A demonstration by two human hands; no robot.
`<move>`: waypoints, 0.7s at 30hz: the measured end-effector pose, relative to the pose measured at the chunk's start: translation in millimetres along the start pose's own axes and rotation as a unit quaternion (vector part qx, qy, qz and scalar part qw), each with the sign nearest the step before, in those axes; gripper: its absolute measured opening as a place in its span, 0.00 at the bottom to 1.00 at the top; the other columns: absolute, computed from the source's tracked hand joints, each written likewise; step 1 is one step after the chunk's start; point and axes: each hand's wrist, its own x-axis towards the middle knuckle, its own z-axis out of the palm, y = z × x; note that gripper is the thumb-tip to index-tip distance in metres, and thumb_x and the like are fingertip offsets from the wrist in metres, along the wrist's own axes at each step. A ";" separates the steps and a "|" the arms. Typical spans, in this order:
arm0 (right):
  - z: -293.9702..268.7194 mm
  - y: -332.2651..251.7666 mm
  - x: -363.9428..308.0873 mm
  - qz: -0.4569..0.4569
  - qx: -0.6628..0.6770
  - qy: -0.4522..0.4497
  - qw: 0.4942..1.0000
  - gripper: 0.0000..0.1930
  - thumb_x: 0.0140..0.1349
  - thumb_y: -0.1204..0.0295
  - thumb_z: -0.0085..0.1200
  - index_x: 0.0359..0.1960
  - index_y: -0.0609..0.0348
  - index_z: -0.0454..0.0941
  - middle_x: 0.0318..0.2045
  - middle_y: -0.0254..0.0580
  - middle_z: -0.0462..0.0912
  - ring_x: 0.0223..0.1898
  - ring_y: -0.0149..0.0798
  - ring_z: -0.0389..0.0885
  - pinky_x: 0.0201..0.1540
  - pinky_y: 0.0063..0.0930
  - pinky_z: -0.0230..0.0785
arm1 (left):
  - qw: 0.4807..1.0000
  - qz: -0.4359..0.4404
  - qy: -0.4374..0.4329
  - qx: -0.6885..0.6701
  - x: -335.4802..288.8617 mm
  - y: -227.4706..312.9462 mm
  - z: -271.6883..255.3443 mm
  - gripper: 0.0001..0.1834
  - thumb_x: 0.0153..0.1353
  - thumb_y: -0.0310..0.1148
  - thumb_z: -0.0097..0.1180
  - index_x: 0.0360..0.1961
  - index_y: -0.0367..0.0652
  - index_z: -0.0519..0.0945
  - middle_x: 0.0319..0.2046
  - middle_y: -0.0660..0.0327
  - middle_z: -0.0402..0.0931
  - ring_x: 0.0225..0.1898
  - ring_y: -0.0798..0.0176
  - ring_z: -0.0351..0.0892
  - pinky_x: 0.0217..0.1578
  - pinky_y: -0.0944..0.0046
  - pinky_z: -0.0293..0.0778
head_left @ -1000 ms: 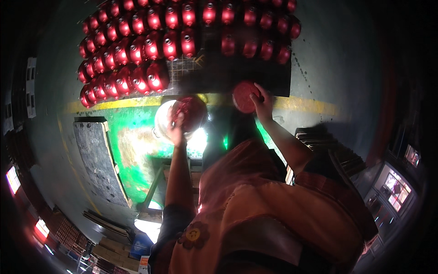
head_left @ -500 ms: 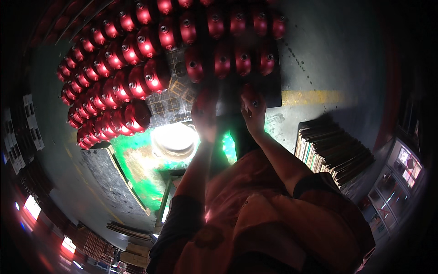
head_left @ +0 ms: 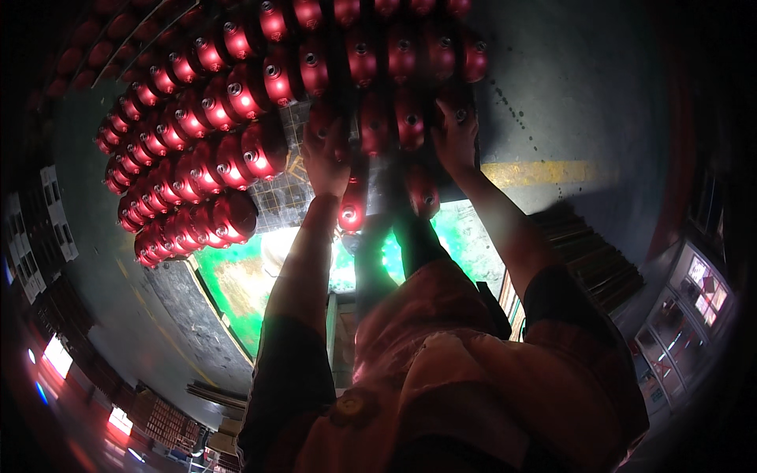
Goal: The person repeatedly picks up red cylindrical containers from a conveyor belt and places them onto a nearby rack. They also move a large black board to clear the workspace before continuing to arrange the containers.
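My left hand (head_left: 325,162) is closed round the near end of a red metal tank (head_left: 322,120) with a round neck fitting. On the right, my right hand (head_left: 455,144) grips another red tank (head_left: 459,112) at the outer end of the same row. Two more red tanks (head_left: 409,118) stand in that row between my hands. Closer to my body, below the hands, are a red tank (head_left: 352,206) and a second one (head_left: 423,191), neither of them touched. Some of my fingers are lost in shadow.
Long rows of similar red tanks (head_left: 213,114) fill the left and far side. A gridded dark sheet (head_left: 284,185) shows between them. Bright light falls on a green surface (head_left: 244,292) near my legs. At right stands a stack of thin boards (head_left: 587,252) beside a yellow floor line (head_left: 540,172).
The two tanks held near my body are now let go in front of me. Both hands have moved forward and apart onto the outer tanks of the row beyond.
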 end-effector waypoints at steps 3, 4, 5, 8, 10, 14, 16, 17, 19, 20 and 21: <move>2.4 8.1 8.4 0.100 0.035 -0.011 0.994 0.32 0.56 0.67 0.63 0.64 0.33 0.67 0.61 0.63 0.62 0.63 0.65 0.61 0.65 0.50 0.58 | 0.997 -0.065 -0.002 -0.041 4.4 0.2 3.9 0.34 0.50 0.32 0.65 0.61 0.63 0.73 0.66 0.48 0.57 0.62 0.40 0.64 0.57 0.48 0.70; 2.2 12.8 12.4 0.123 0.054 -0.009 0.991 0.32 0.55 0.68 0.64 0.63 0.34 0.68 0.60 0.61 0.64 0.63 0.63 0.62 0.64 0.47 0.59 | 0.995 -0.080 0.013 -0.062 5.6 -0.9 2.3 0.34 0.50 0.32 0.65 0.61 0.64 0.73 0.65 0.48 0.57 0.62 0.40 0.64 0.56 0.48 0.70; 1.1 18.3 16.0 0.142 0.071 -0.011 0.987 0.32 0.54 0.68 0.64 0.63 0.35 0.69 0.58 0.59 0.66 0.61 0.62 0.64 0.63 0.47 0.60 | 0.991 -0.117 0.003 -0.071 7.1 -3.4 -0.6 0.34 0.51 0.33 0.65 0.61 0.63 0.72 0.66 0.48 0.57 0.62 0.41 0.65 0.56 0.48 0.71; -14.4 38.8 26.1 0.122 0.141 0.026 0.982 0.33 0.50 0.71 0.65 0.62 0.41 0.70 0.52 0.47 0.77 0.60 0.53 0.67 0.62 0.42 0.63 | 0.982 -0.175 -0.010 -0.062 10.0 -16.1 -15.5 0.34 0.52 0.34 0.66 0.62 0.60 0.71 0.65 0.48 0.60 0.63 0.41 0.65 0.57 0.49 0.70; -40.3 50.3 22.7 0.058 0.256 0.060 0.963 0.34 0.51 0.73 0.64 0.63 0.46 0.70 0.57 0.43 0.74 0.62 0.49 0.66 0.64 0.39 0.62 | 0.992 -0.083 0.015 -0.091 0.6 -25.9 -34.1 0.33 0.53 0.33 0.65 0.62 0.55 0.71 0.64 0.48 0.61 0.62 0.41 0.65 0.57 0.50 0.69; -118.9 46.8 -17.3 0.141 0.472 0.031 0.870 0.34 0.53 0.79 0.57 0.65 0.51 0.66 0.63 0.39 0.67 0.66 0.44 0.63 0.68 0.39 0.58 | 0.952 -0.058 0.025 -0.298 -58.9 -42.2 -104.6 0.34 0.56 0.28 0.61 0.66 0.49 0.68 0.65 0.53 0.62 0.63 0.50 0.66 0.59 0.54 0.67; -148.2 31.7 -37.3 0.178 0.615 -0.027 0.768 0.36 0.56 0.79 0.53 0.69 0.50 0.59 0.66 0.40 0.64 0.68 0.44 0.60 0.69 0.43 0.56 | 0.869 -0.147 0.040 -0.470 -102.3 -45.7 -146.3 0.38 0.55 0.26 0.61 0.68 0.46 0.64 0.65 0.56 0.62 0.64 0.54 0.65 0.60 0.55 0.65; -154.2 20.0 -49.4 0.208 0.661 -0.056 0.719 0.36 0.57 0.77 0.53 0.70 0.49 0.58 0.67 0.40 0.63 0.69 0.44 0.59 0.70 0.44 0.56 | 0.801 -0.193 0.055 -0.564 -125.0 -47.9 -166.6 0.40 0.54 0.24 0.61 0.70 0.43 0.62 0.65 0.57 0.63 0.64 0.55 0.64 0.61 0.55 0.64; -155.1 -6.8 -76.8 0.231 0.777 -0.136 0.569 0.35 0.61 0.73 0.53 0.71 0.48 0.56 0.68 0.41 0.61 0.70 0.45 0.57 0.71 0.45 0.54 | 0.711 -0.226 0.083 -0.661 -174.1 -52.3 -194.4 0.45 0.49 0.28 0.62 0.70 0.37 0.59 0.63 0.54 0.65 0.64 0.55 0.64 0.63 0.54 0.61; -141.9 -24.6 -92.2 0.227 0.781 -0.168 0.557 0.34 0.64 0.70 0.52 0.72 0.48 0.56 0.69 0.41 0.61 0.70 0.45 0.58 0.71 0.45 0.54 | 0.673 -0.260 0.094 -0.686 -201.2 -56.6 -205.1 0.44 0.49 0.31 0.62 0.69 0.36 0.61 0.61 0.53 0.67 0.62 0.54 0.67 0.62 0.53 0.64; -124.3 -44.4 -110.1 0.191 0.794 -0.207 0.539 0.33 0.66 0.67 0.51 0.72 0.47 0.55 0.69 0.41 0.61 0.70 0.45 0.59 0.71 0.45 0.53 | 0.624 -0.283 0.106 -0.720 -230.5 -62.4 -214.4 0.42 0.49 0.34 0.62 0.67 0.36 0.63 0.60 0.52 0.69 0.60 0.52 0.69 0.61 0.53 0.66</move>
